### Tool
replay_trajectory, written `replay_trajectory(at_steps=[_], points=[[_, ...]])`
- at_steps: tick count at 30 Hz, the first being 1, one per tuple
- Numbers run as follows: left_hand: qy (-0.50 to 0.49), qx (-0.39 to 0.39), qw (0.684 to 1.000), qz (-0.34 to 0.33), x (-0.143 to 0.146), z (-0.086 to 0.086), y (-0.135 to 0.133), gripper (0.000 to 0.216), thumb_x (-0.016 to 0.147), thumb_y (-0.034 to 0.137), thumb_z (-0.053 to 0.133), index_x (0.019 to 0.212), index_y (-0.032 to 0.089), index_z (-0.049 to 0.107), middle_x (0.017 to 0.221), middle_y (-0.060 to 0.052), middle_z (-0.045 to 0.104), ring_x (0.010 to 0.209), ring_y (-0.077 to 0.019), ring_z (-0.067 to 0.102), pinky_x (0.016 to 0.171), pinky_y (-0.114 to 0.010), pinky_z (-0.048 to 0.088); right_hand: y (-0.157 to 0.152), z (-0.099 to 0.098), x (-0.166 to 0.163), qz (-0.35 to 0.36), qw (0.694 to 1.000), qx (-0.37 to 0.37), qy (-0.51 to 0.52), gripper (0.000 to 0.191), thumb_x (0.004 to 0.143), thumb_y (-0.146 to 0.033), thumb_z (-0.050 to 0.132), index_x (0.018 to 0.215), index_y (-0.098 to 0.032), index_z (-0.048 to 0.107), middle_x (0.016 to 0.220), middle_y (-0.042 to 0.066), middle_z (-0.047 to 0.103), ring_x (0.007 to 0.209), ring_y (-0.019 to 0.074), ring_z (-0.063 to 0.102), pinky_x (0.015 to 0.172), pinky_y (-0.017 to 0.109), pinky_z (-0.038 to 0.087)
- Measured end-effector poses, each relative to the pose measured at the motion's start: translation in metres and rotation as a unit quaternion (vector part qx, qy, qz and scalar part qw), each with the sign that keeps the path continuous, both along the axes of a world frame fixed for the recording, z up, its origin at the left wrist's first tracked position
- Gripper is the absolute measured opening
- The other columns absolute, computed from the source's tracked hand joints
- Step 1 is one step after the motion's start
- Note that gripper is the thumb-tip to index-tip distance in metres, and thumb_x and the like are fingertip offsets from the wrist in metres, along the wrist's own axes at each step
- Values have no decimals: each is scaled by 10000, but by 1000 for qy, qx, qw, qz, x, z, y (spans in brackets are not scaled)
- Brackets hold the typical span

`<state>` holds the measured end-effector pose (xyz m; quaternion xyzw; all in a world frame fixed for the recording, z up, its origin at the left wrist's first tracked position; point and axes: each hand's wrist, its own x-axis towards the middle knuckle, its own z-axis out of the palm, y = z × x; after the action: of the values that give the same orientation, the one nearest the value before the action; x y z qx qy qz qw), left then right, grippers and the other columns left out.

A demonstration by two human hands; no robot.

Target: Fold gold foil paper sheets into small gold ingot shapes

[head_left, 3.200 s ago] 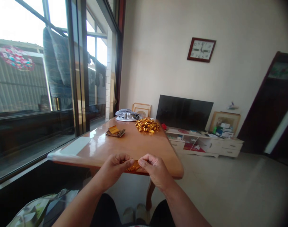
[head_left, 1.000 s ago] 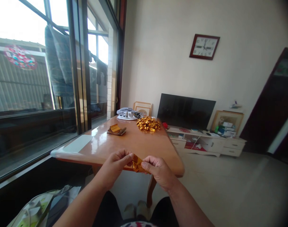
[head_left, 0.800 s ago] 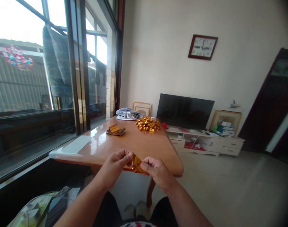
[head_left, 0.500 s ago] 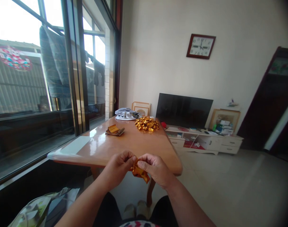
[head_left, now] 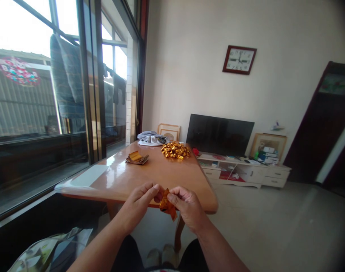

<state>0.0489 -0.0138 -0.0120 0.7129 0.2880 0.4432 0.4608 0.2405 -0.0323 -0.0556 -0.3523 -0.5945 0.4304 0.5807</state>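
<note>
A small folded piece of gold foil paper (head_left: 167,204) is pinched between both my hands just in front of the near edge of the wooden table (head_left: 158,176). My left hand (head_left: 138,206) grips its left side with closed fingers. My right hand (head_left: 186,207) holds its right side, fingers curled. Farther along the table lie a stack of flat gold paper sheets (head_left: 136,157) and a pile of folded gold pieces (head_left: 175,150).
A grey cloth (head_left: 150,138) lies at the table's far end. A window wall (head_left: 62,94) runs along the left. A dark TV (head_left: 219,134) stands on a white cabinet (head_left: 246,170) beyond. A bag (head_left: 45,253) sits at lower left. Tiled floor (head_left: 274,226) spreads right.
The gold paper has been turned and folded from a flat strip into a narrower piece hanging down between my fingers. My hands have stayed at the table's near edge.
</note>
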Motion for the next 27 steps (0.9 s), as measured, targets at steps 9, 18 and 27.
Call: replay_trajectory(at_steps=[9,18,27], points=[[-58,-82,995,-25,5,-8,-1,269,846,400,706,873,140,645,781,-19,608,731,-142,529,696,-265,429,-1,-1,0,2,1000,10,3,240,841,-429,733,866,-190,727,762,7,645,700,142,544,673,271,442],[-138,-167,972,-88,6,-15,1,195,854,318,715,896,138,652,799,-17,623,741,-132,547,713,-252,427,-6,3,0,36,999,3,25,203,843,-391,743,857,-190,723,781,12,673,737,152,588,726,294,472],[-162,-211,957,-116,11,-19,2,179,856,306,696,859,136,639,756,-24,606,718,-137,546,695,-261,412,-2,-2,1,33,999,12,13,210,842,-378,751,883,-173,730,803,23,680,740,145,585,719,282,471]])
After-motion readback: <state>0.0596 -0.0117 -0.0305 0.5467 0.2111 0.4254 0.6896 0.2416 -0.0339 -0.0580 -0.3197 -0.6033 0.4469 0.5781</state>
